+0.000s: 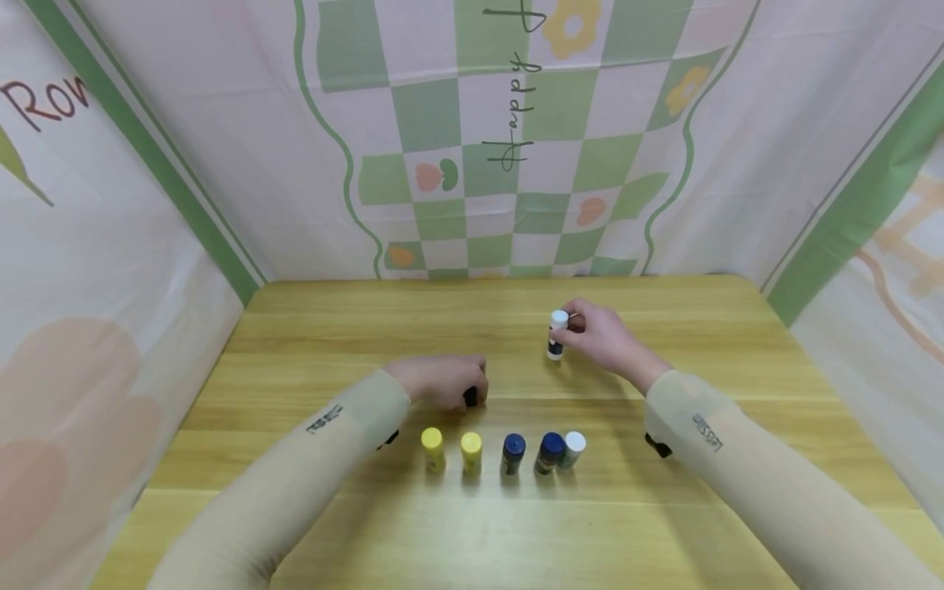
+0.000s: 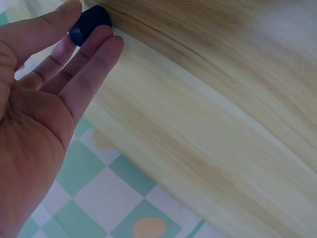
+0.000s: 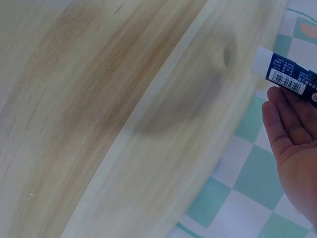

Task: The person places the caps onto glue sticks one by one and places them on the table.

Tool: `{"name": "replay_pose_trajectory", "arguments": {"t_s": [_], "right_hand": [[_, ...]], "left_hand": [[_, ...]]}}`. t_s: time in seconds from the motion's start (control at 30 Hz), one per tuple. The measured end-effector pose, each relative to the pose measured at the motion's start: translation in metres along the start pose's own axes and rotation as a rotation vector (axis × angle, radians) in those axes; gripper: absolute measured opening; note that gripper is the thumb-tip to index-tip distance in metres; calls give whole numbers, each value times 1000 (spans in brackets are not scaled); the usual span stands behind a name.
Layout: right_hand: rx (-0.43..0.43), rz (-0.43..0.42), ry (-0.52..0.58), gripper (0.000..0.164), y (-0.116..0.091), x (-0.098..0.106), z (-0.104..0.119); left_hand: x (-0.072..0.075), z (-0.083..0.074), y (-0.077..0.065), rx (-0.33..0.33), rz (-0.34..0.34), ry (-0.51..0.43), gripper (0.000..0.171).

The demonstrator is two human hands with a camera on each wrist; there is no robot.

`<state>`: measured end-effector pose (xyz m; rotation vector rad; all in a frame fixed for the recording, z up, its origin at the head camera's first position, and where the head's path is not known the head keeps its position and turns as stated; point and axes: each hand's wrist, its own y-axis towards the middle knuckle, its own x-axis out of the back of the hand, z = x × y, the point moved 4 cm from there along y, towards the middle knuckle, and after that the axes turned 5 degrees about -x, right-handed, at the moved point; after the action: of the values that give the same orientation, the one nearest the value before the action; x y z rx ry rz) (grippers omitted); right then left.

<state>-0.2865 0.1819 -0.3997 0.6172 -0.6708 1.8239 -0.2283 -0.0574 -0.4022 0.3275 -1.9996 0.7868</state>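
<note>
In my right hand I hold a white-capped glue stick, upright over the back right of the table. The right wrist view shows this glue stick's dark label with a barcode. My left hand is left of centre, pinching a dark blue glue stick between thumb and fingers. Only a dark end of it shows; the fingers hide the rest. Nearer me stands a row: a yellow glue stick, a second yellow one, and two dark blue ones.
At the row's right end a white-capped stick stands against the dark blue one beside it. The wooden table ends at a hanging cloth with green checks. More printed cloth hangs along both sides.
</note>
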Motion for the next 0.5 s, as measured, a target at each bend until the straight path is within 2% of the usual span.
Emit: {"name": "replay_pose_trajectory", "arguments": {"t_s": [0.2,0.5], "right_hand": [[-3,-1,11,38,-1,1,-1],[4,-14,16,37,-3,3,-3]], "left_hand": [[-1,5,-3,31,-19,-3,31],[-4,15,-5,19,-78,-2,28]]}}
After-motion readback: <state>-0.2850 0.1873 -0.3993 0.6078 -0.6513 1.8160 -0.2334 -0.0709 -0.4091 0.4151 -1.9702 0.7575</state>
